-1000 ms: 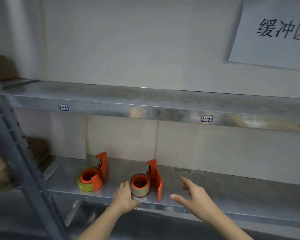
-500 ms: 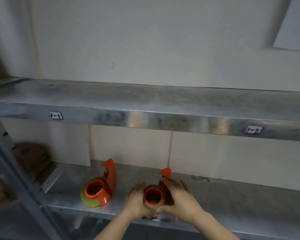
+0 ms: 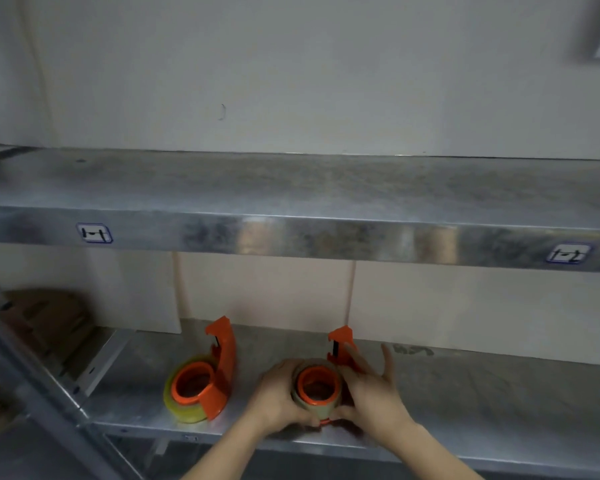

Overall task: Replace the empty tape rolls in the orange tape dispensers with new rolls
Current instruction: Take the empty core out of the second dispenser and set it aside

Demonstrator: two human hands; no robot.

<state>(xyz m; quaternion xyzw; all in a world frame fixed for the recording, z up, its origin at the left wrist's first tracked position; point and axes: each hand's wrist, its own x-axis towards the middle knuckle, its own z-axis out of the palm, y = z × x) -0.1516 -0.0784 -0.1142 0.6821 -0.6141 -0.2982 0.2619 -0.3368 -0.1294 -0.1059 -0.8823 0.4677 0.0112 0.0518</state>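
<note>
Two orange tape dispensers lie on the lower metal shelf (image 3: pixel 465 403). The left dispenser (image 3: pixel 219 372) holds a yellowish tape roll (image 3: pixel 177 407) and nobody touches it. The right dispenser (image 3: pixel 340 344) carries a brownish tape roll (image 3: pixel 317 405) around its orange hub. My left hand (image 3: pixel 278 400) cups that roll from the left. From the right, my right hand (image 3: pixel 374 393) presses against the roll and the dispenser body, fingers spread upward. Most of the right dispenser's body is hidden behind my right hand.
An upper metal shelf (image 3: pixel 291 216) with small labels (image 3: pixel 94 233) overhangs the work area. A grey upright post (image 3: pixel 32 393) stands at the left, with brown cardboard (image 3: pixel 45 317) behind it. A white wall is behind the shelves.
My right hand came in from the right and closed on the right dispenser beside the left hand. The view has shifted closer and leftward; the left dispenser has not moved.
</note>
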